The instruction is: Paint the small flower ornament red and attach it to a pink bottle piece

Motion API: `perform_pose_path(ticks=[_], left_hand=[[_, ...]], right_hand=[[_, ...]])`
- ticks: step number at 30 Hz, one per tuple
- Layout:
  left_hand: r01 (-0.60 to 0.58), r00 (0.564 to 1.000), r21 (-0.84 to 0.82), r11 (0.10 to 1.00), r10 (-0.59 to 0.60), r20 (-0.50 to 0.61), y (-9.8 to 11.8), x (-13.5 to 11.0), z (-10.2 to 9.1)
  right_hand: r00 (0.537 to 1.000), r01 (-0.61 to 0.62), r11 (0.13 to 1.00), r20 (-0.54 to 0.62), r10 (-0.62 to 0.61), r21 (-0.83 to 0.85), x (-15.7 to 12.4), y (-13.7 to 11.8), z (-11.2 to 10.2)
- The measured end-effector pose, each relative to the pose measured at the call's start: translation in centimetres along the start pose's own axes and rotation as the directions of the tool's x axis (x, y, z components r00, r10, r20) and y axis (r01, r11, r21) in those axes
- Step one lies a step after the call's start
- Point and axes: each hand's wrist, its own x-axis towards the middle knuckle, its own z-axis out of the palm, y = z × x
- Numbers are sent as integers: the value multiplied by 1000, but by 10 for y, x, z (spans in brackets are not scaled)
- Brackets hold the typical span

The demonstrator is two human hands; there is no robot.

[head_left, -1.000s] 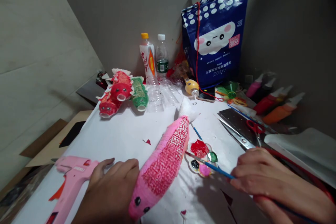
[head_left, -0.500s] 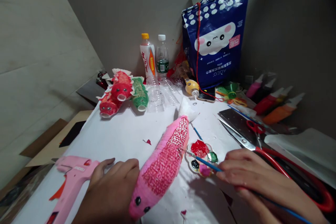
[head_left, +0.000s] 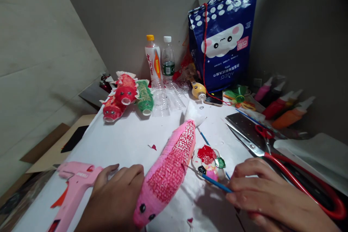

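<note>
A pink toy fish (head_left: 165,174) with red scales, black eyes and a white tail lies on the white tabletop. Against its left side rests my left hand (head_left: 116,195), knuckles up; the fingers next to the fish are curled and partly hidden, so its grip does not show. My right hand (head_left: 266,192) pinches a blue paintbrush (head_left: 217,184), whose tip touches the fish's right flank at the scales. Just beyond the brush stands a flower-shaped paint palette (head_left: 194,163) with red, green, black and pink paint.
A pink glue gun (head_left: 77,174) lies left. Big red-handled scissors (head_left: 285,166) and paint bottles (head_left: 290,112) are at right. Behind stand red and green fish (head_left: 145,96), clear bottles (head_left: 168,59) and a blue tissue pack (head_left: 224,43). A second brush (head_left: 203,136) lies beside the tail.
My right hand and the paintbrush have shifted slightly toward me, and the brush tip has slid down the fish's flank toward its head. My left hand and the fish look unmoved.
</note>
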Motion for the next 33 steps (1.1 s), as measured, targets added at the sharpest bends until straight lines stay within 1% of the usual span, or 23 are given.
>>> perform_pose_path(ticks=[2, 4, 7, 9, 11, 13, 17, 20, 22, 25, 28, 31, 33], left_hand=[[-11, 1000, -3, 1000, 11, -2, 0, -1, 0], [-23, 1000, 3, 1000, 23, -19, -1, -2, 0], [-34, 998, 21, 999, 35, -48, -5, -1, 4], [-45, 996, 38, 998, 48, -78, -7, -1, 8], [-44, 993, 61, 997, 50, -106, -9, -1, 10], [-37, 993, 83, 996, 46, -110, -8, -2, 9], [-25, 995, 72, 997, 31, -93, 0, -6, -3], [-30, 998, 54, 998, 33, -50, 8, -6, -13], [-23, 999, 55, 998, 25, -39, 11, -4, -17], [-13, 997, 38, 999, 16, -77, 12, -4, -19], [-58, 989, 22, 998, 61, -132, 11, -5, -17], [-90, 981, 29, 996, 93, -171, 9, -6, -15], [-107, 976, 52, 993, 115, -187, 7, -6, -14]], right_hand=[[1000, -25, 999, 1, 25, 23, -1, 0, 0], [997, -74, 997, -15, 74, 27, -3, 0, 1], [986, -137, 991, -96, 136, 2, -7, -1, 3], [982, -145, 989, -120, 143, -10, -9, -3, 5], [987, -120, 993, -104, 119, -4, -10, -5, 5], [993, -91, 996, -70, 91, 9, -9, -6, 3], [998, -62, 998, 13, 62, 1, -2, -9, -2], [1000, -17, 1000, -5, 17, -19, 1, -13, -3], [1000, -14, 999, -7, 14, -31, 1, -14, -1], [1000, 13, 999, -15, -12, 42, -3, -12, 5], [996, 72, 990, -61, -65, 120, -7, -8, 12], [997, 32, 995, 65, -39, 99, -7, -5, 16], [994, 87, 995, 68, -90, 54, -4, -4, 16]])
